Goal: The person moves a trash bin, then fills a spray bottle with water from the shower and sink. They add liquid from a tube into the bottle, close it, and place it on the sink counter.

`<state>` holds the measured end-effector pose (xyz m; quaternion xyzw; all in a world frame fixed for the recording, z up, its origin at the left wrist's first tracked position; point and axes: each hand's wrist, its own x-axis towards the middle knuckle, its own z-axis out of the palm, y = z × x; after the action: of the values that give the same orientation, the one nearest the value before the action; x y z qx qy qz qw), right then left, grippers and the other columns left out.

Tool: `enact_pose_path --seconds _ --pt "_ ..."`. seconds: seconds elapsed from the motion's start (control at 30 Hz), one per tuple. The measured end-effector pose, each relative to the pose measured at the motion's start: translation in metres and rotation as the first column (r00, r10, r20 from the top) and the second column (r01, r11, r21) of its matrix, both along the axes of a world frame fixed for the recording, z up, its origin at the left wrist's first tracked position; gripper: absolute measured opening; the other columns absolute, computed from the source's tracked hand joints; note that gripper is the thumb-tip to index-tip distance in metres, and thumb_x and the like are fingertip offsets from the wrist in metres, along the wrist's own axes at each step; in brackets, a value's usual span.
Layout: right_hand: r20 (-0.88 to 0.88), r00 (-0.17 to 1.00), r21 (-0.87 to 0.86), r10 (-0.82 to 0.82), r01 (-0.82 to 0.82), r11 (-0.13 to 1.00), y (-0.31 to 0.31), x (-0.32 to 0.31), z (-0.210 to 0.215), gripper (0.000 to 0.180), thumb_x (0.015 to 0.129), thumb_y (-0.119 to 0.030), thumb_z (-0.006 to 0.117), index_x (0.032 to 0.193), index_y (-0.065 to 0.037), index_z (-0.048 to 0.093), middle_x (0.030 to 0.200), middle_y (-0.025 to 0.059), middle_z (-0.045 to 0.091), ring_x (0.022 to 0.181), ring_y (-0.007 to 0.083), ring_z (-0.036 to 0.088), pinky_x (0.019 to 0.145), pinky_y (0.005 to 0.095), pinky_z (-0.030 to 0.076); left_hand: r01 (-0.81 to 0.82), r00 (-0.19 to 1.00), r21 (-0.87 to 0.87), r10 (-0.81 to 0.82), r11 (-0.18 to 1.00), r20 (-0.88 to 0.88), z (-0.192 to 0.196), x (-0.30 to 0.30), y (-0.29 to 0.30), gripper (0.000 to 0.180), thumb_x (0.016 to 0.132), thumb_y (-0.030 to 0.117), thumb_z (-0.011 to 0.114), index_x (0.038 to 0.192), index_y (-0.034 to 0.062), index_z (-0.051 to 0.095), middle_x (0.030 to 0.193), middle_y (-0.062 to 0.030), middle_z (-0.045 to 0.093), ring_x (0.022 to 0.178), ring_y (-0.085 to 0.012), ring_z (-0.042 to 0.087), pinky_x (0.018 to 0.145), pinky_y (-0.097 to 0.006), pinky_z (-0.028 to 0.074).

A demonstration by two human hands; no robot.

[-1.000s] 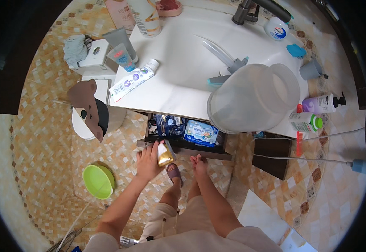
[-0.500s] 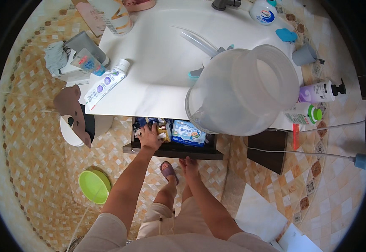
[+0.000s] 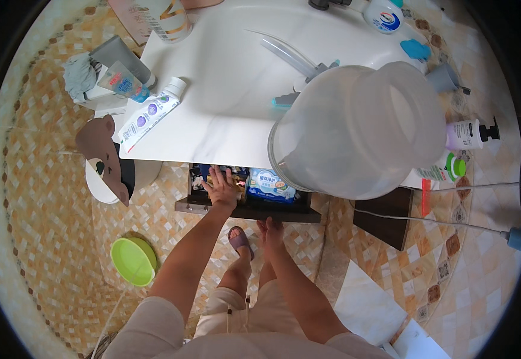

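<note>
left hand [image 3: 221, 188]: spread flat, reaching into the open drawer [image 3: 248, 209] onto small packets [image 3: 203, 176].
right hand [image 3: 270, 227]: fingers loosely extended at the drawer's front edge, holding nothing.
step: likely sorting through drawer contents; next calls for closing fingers on one packet.
edges: worktop [image 3: 224, 102] overhangs the drawer; big plastic tub [image 3: 356, 128] juts past its rim, leaving tight headroom.

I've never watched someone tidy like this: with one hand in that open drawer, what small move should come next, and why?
Probably draw the left hand back out: it lies flat on the packets in the open drawer, while the right hand waits at the drawer's front edge.
</note>
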<state>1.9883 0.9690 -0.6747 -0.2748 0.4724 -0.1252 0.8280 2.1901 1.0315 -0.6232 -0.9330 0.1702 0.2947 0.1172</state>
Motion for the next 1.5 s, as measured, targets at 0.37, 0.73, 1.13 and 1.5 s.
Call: enact_pose_path --seconds 0.37,0.73,1.13,1.5 --pt "0.129 0.978 0.142 -0.165 0.147 0.979 -0.068 0.117 -0.025 0.019 0.091 0.003 0.06 0.107 -0.005 0.055 0.103 0.0089 0.065 0.098 0.0255 0.066 0.096 0.0444 0.05 -0.261 0.962 -0.554 0.258 0.79 -0.086 0.089 -0.124 0.104 0.086 0.067 0.011 0.068 0.145 0.0033 0.032 0.146 -0.0279 0.03 0.136 -0.0457 0.027 0.108 -0.054 0.026" --pt "-0.088 0.961 0.197 0.262 -0.241 0.95 -0.09 0.127 0.033 0.048 0.089 0.006 0.049 0.132 -0.014 0.045 0.133 0.0064 0.05 0.123 0.0256 0.052 0.101 0.0431 0.041 -0.261 0.963 -0.659 0.141 0.706 -0.23 0.135 -0.16 0.105 0.085 0.072 0.019 0.071 0.146 0.0089 0.031 0.145 -0.0242 0.034 0.135 -0.0437 0.031 0.105 -0.055 0.029" --pt "-0.459 0.856 -0.761 0.237 -0.517 0.393 -0.208 -0.017 0.389 0.03 0.089 -0.011 0.065 0.117 -0.006 0.057 0.092 0.008 0.06 0.081 0.0168 0.061 0.07 0.0303 0.05 0.032 0.994 -0.945 0.09 0.324 0.065 0.312 -0.06 -0.025 0.075 0.078 0.005 0.067 0.142 0.0006 0.03 0.137 -0.0242 0.04 0.126 -0.041 0.038 0.106 -0.045 0.032" --pt "-0.672 0.709 -0.677 -0.213 -0.705 -0.212 -0.359 0.029 0.413 0.042 0.081 -0.008 0.07 0.12 -0.007 0.055 0.11 0.0162 0.05 0.097 0.036 0.057 0.079 0.0434 0.049 -0.135 0.922 -0.936 -0.305 0.326 -0.24 0.343 -0.102 -0.07 0.036 0.079 0.002 0.065 0.114 0.0066 0.055 0.11 -0.0122 0.055 0.105 -0.0334 0.051 0.089 -0.039 0.043"
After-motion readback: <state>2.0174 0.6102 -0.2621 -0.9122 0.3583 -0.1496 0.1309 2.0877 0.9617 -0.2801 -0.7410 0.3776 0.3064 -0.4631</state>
